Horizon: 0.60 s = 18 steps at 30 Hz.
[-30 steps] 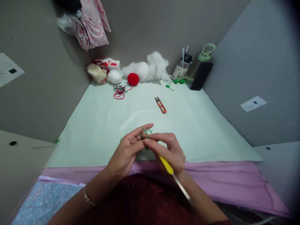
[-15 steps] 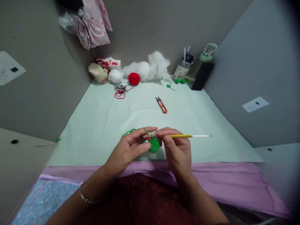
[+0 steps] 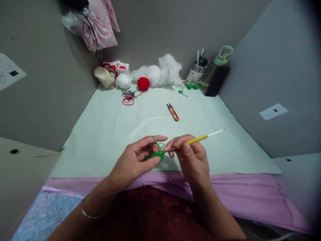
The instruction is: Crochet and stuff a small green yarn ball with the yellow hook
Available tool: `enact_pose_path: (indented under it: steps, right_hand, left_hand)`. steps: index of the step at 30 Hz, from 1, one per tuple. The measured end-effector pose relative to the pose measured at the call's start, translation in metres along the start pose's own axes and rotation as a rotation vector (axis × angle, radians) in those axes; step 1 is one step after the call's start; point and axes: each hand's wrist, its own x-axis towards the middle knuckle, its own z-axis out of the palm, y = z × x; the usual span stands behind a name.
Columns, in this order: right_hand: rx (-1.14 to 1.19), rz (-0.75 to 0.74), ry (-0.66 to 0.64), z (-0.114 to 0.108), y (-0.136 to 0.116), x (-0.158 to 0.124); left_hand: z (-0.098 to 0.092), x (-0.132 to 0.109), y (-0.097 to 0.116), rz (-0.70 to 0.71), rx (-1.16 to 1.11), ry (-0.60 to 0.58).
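My left hand [image 3: 136, 157] pinches a small green crochet piece [image 3: 158, 155] between thumb and fingers. Over its raised index finger runs a strand of green yarn [image 3: 156, 143] that leads down to the piece. My right hand [image 3: 192, 157] grips a crochet hook [image 3: 197, 139] by its yellow handle, pen-like. The hook's left metal tip meets the top edge of the green piece; its other metal end points up to the right. Part of the piece is hidden behind my left thumb and fingers.
Orange thread snips [image 3: 173, 112] lie mid-table. Along the back are a red yarn ball [image 3: 143, 84], a white yarn ball [image 3: 123, 81], tangled yarn [image 3: 128, 97], white stuffing [image 3: 160, 72], small green pieces [image 3: 193, 86], a pen cup [image 3: 195, 74], a bottle [image 3: 213, 68] and a black phone [image 3: 217, 81].
The hook has gone from nearly level to tilted, its left tip now lower at the piece's edge. The green piece has turned and shows less of its round side.
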Motion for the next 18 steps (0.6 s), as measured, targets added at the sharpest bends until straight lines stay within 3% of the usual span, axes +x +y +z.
enact_pose_path:
  steps: [5, 11, 15, 18]
  right_hand:
    - [-0.288, -0.135, -0.057, -0.002, -0.010, -0.005]
    - [-0.827, -0.526, -0.214, 0.001, -0.017, -0.006]
    - [-1.167, -0.762, -0.181, 0.000, -0.004, -0.013]
    - [-1.066, -0.720, -0.080, -0.001, 0.002, -0.017]
  left_hand:
    - [0.000, -0.001, 0.001, 0.040, 0.097, 0.035]
    - [0.010, -0.002, -0.001, 0.136, 0.200, 0.174]
    - [0.015, 0.000, -0.007, 0.051, -0.062, 0.183]
    - [0.013, 0.001, -0.009, -0.133, -0.376, 0.026]
